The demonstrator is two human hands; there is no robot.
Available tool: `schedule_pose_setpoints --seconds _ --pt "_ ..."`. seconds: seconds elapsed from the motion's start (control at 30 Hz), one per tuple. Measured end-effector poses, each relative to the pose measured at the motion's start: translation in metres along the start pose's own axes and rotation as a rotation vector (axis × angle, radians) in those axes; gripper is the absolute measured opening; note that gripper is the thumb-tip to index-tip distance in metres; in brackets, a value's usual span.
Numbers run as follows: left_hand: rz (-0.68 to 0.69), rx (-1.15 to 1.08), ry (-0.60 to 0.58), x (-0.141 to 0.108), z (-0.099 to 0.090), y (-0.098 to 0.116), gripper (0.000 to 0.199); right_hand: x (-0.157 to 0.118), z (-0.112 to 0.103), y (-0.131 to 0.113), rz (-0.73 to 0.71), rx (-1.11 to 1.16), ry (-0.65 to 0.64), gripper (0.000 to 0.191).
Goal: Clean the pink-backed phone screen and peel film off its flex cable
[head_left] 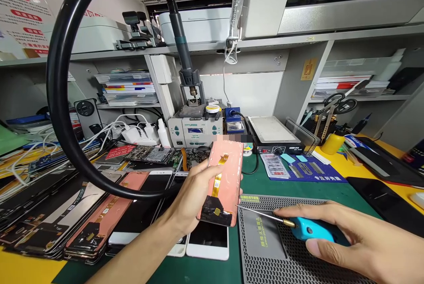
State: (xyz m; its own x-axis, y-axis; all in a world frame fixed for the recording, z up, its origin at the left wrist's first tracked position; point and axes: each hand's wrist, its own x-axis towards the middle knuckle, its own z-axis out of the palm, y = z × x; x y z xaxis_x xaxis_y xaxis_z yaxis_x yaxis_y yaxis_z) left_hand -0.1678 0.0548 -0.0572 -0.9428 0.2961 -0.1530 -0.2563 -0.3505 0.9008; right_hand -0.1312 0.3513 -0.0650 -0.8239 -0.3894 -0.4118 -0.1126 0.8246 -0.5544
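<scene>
My left hand (194, 191) grips a pink-backed phone screen (230, 178), its thumb lying across the back near the gold flex cable (217, 182). The panel is held tilted up above the mat, with a black strip at its lower end. My right hand (334, 231) holds a blue-handled tool (311, 229) with a thin metal shaft. The shaft points left, and its tip is at the panel's lower right edge; whether they touch I cannot tell. Below the tool lies a grey perforated pad (265, 262).
Several phones and screen parts (96, 217) lie in rows at the left. A black hose (59, 76) loops overhead beside the soldering station (195, 131). Behind the pad are a heating plate (274, 131) and a blue card (318, 173). A black phone (380, 200) lies at the right.
</scene>
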Motion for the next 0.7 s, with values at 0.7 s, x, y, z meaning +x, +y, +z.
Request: schedule_pose_setpoints --seconds 0.7 --pt "-0.020 0.017 -0.001 0.0005 0.0002 -0.0031 0.020 -0.0004 -0.0013 -0.0005 -0.013 0.039 0.065 0.059"
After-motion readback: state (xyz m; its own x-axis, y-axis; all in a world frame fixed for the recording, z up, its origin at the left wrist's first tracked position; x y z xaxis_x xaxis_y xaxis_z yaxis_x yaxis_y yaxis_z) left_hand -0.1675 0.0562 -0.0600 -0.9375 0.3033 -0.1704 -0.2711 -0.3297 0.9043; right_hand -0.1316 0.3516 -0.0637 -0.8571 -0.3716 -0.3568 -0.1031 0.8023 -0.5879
